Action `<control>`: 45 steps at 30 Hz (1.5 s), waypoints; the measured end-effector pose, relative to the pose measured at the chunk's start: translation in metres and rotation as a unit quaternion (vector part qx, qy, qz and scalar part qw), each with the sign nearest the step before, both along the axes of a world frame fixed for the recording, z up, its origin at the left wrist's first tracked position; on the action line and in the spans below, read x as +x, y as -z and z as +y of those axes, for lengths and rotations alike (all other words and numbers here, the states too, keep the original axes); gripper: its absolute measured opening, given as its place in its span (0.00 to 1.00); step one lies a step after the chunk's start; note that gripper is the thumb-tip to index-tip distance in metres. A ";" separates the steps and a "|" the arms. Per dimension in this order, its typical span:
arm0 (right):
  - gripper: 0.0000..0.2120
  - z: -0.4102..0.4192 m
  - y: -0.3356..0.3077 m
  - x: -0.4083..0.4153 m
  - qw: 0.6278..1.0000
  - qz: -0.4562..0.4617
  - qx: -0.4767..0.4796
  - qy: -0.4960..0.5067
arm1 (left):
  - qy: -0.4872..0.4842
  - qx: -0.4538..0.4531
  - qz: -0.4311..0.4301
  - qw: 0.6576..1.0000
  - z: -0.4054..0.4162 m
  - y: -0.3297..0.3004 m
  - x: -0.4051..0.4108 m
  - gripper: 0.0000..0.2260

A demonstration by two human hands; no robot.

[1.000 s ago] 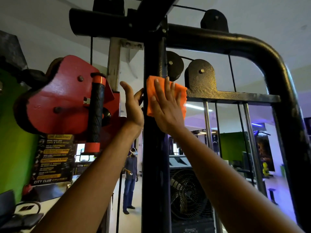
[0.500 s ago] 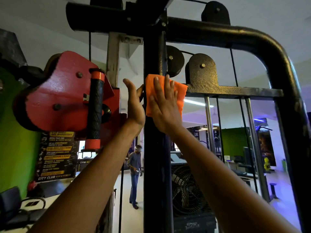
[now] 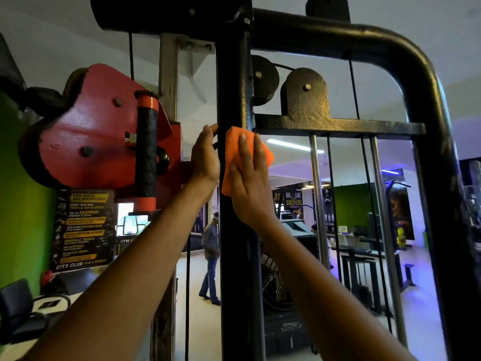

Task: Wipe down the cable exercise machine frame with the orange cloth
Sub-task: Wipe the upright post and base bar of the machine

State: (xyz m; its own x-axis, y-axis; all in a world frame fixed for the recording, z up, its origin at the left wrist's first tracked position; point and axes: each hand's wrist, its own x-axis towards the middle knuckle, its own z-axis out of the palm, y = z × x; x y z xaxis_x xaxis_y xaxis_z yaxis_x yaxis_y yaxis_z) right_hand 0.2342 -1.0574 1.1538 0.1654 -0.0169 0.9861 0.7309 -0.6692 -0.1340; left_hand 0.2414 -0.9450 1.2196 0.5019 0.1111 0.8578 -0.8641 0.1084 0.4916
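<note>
Currently mid-wipe: right hand [image 3: 246, 183], fingers flat, presses orange cloth [image 3: 243, 158] against black upright post [image 3: 234, 87] just below crossbar [image 3: 338, 125], left hand [image 3: 204, 160] curled round post's left side; next stroke likely calls for steady pressure down post.

Black rules poster [image 3: 83, 227] at eight o'clock reads "GYM SHOES ARE MANDATORY", "CITY CLUB GYM & FITNESS". Far banner [image 3: 292, 201] legible: "SUCCESS".

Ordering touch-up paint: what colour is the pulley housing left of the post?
Red, seen in the head view: the pulley housing beside the black post.
</note>
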 end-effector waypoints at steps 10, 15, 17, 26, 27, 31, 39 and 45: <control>0.32 0.007 -0.002 0.003 0.997 0.009 0.013 0.073 | 0.080 -0.004 0.038 0.996 0.008 0.024 -0.010 0.36; 0.33 0.010 0.029 -0.002 0.996 0.001 -0.012 0.093 | 0.079 0.007 0.035 0.996 0.012 0.038 -0.007 0.36; 0.34 0.011 0.068 -0.005 0.994 -0.001 -0.028 0.107 | 0.072 0.021 0.032 0.997 0.015 0.042 -0.007 0.37; 0.35 0.018 0.024 0.007 0.982 -0.022 -0.030 0.187 | 0.091 0.048 0.045 0.994 0.026 0.049 -0.011 0.38; 0.34 0.018 0.036 0.005 0.983 -0.022 -0.024 0.180 | 0.088 0.053 0.045 0.994 0.028 0.052 -0.011 0.38; 0.32 0.019 0.100 -0.002 0.987 -0.002 -0.014 0.163 | 0.062 0.078 0.039 0.994 0.036 0.062 -0.010 0.37; 0.32 0.022 0.056 0.000 0.989 0.003 0.004 0.149 | 0.075 0.096 0.033 0.992 0.041 0.063 -0.010 0.24; 0.33 0.022 0.143 -0.007 0.989 0.040 0.005 0.145 | 0.053 0.096 0.020 0.994 0.033 0.064 -0.017 0.18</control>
